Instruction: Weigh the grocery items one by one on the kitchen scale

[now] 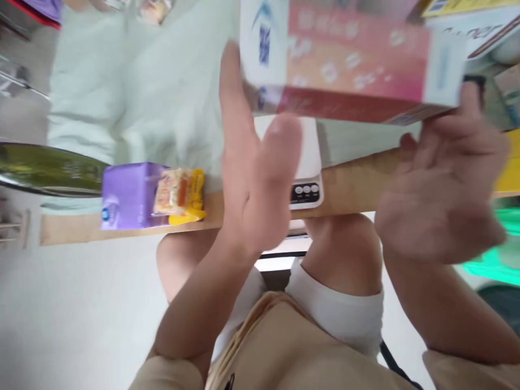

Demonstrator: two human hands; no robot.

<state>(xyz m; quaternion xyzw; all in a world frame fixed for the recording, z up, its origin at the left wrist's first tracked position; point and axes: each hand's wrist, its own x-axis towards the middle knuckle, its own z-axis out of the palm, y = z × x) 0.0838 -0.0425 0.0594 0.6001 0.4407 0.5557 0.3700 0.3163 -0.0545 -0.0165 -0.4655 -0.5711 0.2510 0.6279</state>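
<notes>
A pink and white printed box [357, 59] is held up above the table, lying lengthwise across the top of the view and blurred. My left hand [258, 179] grips its left end, thumb at the near lower edge and a finger up the end face. At the right end, my right hand [442, 184] has its fingers against the box's lower corner; some fingertips are hidden behind it. Under the box and partly behind my left hand is a white kitchen scale [311, 189] with a dark button panel.
Left of the scale lie a purple tissue pack [125, 195], a wrapped snack [173, 192] with yellow packaging and a green bottle [52, 168] on its side. A pale green cloth [170, 81] covers the table. Yellow and white packages [479, 27] stand at upper right, a green basket [495, 265] below.
</notes>
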